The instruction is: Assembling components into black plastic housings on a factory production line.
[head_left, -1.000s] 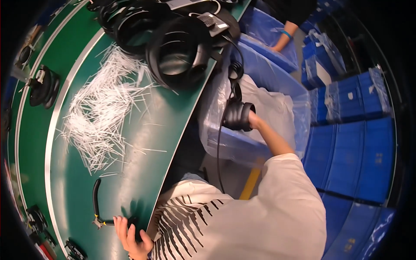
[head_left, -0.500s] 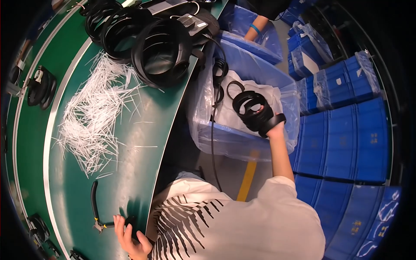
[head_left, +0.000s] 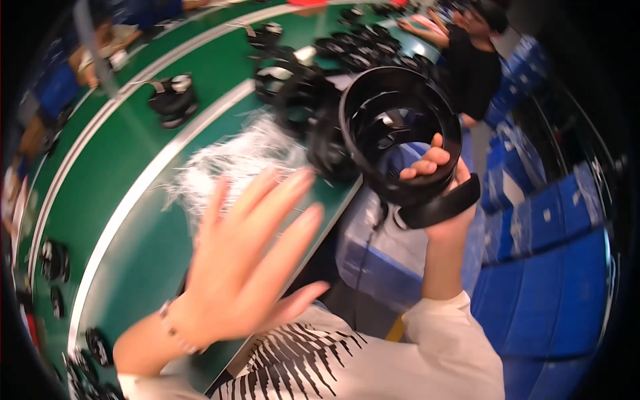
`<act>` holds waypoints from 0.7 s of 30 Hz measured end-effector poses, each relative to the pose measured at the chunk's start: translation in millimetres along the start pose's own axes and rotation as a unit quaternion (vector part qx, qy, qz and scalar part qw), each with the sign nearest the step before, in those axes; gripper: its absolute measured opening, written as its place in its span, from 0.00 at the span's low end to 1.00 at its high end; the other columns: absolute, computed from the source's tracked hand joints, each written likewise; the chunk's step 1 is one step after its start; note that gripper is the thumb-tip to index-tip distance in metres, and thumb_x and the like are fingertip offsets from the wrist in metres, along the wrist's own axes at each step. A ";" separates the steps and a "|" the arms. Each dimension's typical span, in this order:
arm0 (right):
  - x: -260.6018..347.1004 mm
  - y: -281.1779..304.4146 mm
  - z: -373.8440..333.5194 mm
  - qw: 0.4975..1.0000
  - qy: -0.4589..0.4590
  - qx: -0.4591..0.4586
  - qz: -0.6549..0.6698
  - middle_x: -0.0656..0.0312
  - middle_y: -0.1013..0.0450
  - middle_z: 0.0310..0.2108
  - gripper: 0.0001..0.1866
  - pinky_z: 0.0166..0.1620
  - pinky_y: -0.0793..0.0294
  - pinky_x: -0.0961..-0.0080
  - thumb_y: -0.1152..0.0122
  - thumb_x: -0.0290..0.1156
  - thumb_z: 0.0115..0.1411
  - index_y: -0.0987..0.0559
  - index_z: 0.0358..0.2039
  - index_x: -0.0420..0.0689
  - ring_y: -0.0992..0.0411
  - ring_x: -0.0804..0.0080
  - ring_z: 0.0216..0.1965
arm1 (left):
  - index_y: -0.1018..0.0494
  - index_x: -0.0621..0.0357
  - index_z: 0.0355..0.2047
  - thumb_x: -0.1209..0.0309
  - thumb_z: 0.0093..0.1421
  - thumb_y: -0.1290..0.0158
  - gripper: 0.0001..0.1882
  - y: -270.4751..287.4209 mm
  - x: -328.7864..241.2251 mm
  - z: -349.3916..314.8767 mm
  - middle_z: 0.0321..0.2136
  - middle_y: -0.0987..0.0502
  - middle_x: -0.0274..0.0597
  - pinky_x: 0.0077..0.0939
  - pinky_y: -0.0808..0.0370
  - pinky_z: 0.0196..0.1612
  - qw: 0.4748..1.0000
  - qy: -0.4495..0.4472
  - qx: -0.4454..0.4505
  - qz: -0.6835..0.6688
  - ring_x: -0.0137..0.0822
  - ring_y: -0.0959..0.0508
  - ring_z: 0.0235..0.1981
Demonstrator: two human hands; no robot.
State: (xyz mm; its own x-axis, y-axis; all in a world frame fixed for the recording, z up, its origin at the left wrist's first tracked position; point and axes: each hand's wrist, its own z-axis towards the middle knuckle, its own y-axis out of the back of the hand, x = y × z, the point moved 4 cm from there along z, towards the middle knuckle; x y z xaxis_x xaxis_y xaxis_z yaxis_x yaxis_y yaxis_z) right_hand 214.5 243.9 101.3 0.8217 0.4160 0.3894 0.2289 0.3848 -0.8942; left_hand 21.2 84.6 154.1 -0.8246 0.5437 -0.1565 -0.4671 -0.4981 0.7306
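Observation:
My right hand (head_left: 433, 175) is closed round a wide, glossy black ring-shaped piece (head_left: 347, 127). Its fingers curl over the lower rim, inside the opening. A black band (head_left: 441, 208) loops beside the wrist. My left hand (head_left: 250, 250) is raised over the green table with fingers spread and nothing in it, slightly blurred. Beyond its fingertips lies a heap of thin white strips (head_left: 243, 157), partly hidden by the hand. More black rings (head_left: 303, 100) stand on the table just left of the held piece.
The green table (head_left: 143, 250) has a pale rail (head_left: 127, 210) along it, with black bundles (head_left: 172, 103) beyond. A plastic-lined blue bin (head_left: 373, 257) stands right of the table edge. Blue crates (head_left: 533, 293) line the right side. A person in black (head_left: 475, 70) is at the far right.
My right hand has come up from the bin, with the black ring-shaped piece now raised near the table edge. My left hand has lifted from beside the pliers and spread its fingers. The view has shifted.

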 end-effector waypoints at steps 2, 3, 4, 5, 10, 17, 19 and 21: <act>-46.6 -26.8 15.7 0.997 -0.065 0.035 0.032 0.64 0.32 0.28 0.23 0.43 0.34 0.63 0.71 0.40 0.62 0.31 0.45 0.39 0.32 0.66 0.31 | 0.42 0.69 0.52 0.49 0.44 0.43 0.43 2.3 5.0 20.0 0.53 0.41 0.60 0.53 0.54 0.57 0.997 0.017 0.019 0.070 0.55 0.42 0.56; -73.0 -34.7 22.6 0.993 -0.105 0.027 0.052 0.63 0.32 0.27 0.23 0.44 0.34 0.63 0.72 0.41 0.62 0.31 0.44 0.39 0.33 0.66 0.31 | 0.42 0.69 0.52 0.46 0.44 0.45 0.44 1.1 12.2 19.7 0.53 0.40 0.55 0.54 0.57 0.58 0.995 0.042 0.017 0.090 0.53 0.42 0.57; -91.5 -43.0 28.5 0.988 -0.138 0.023 0.072 0.63 0.33 0.26 0.23 0.42 0.35 0.65 0.71 0.42 0.62 0.30 0.42 0.39 0.35 0.66 0.30 | 0.40 0.67 0.51 0.45 0.43 0.45 0.43 3.3 13.2 20.9 0.52 0.38 0.50 0.56 0.59 0.58 0.989 0.058 0.019 0.138 0.52 0.42 0.56; -106.9 -41.8 39.3 0.980 -0.161 0.010 0.119 0.62 0.34 0.24 0.23 0.40 0.35 0.67 0.70 0.42 0.61 0.29 0.41 0.40 0.37 0.66 0.28 | 0.35 0.64 0.47 0.46 0.41 0.44 0.40 0.7 18.9 19.1 0.48 0.34 0.46 0.59 0.60 0.57 0.984 0.071 -0.003 0.164 0.49 0.40 0.55; -189.5 -29.1 135.7 0.965 -0.231 0.022 0.123 0.60 0.33 0.17 0.23 0.30 0.33 0.71 0.65 0.45 0.56 0.27 0.33 0.39 0.36 0.66 0.22 | 0.33 0.60 0.42 0.46 0.36 0.41 0.38 4.5 84.3 8.2 0.33 0.27 0.44 0.52 0.49 0.56 0.957 0.170 0.065 0.225 0.45 0.28 0.39; -248.8 -71.2 158.8 0.948 -0.281 -0.129 0.078 0.51 0.37 0.50 0.31 0.57 0.46 0.57 0.70 0.54 0.59 0.33 0.49 0.43 0.40 0.54 0.52 | 0.43 0.69 0.42 0.61 0.30 0.32 0.42 37.3 189.5 -16.2 0.29 0.26 0.59 0.38 0.28 0.40 0.943 0.302 0.116 0.071 0.55 0.26 0.34; -249.1 -75.0 158.9 0.945 -0.305 -0.112 0.033 0.50 0.38 0.52 0.32 0.57 0.46 0.56 0.70 0.56 0.59 0.34 0.50 0.43 0.40 0.53 0.53 | 0.45 0.67 0.44 0.67 0.31 0.32 0.42 35.8 197.0 -28.8 0.35 0.28 0.63 0.37 0.29 0.42 0.954 0.292 0.067 0.008 0.55 0.27 0.38; -251.5 -75.3 162.9 0.943 -0.306 -0.131 0.006 0.50 0.38 0.52 0.33 0.56 0.44 0.55 0.70 0.58 0.59 0.34 0.50 0.44 0.40 0.56 0.53 | 0.45 0.66 0.45 0.69 0.31 0.33 0.42 31.4 202.0 -31.1 0.35 0.28 0.62 0.37 0.29 0.42 0.942 0.336 0.026 -0.004 0.54 0.27 0.38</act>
State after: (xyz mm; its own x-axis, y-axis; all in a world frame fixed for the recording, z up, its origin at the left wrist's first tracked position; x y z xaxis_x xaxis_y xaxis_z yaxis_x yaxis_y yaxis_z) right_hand -94.4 244.5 106.7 0.3880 0.8478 0.3616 0.4085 0.1935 -0.8920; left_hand -170.0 157.7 124.8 -0.8454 -0.0117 -0.5340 -0.4717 -0.4527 0.7567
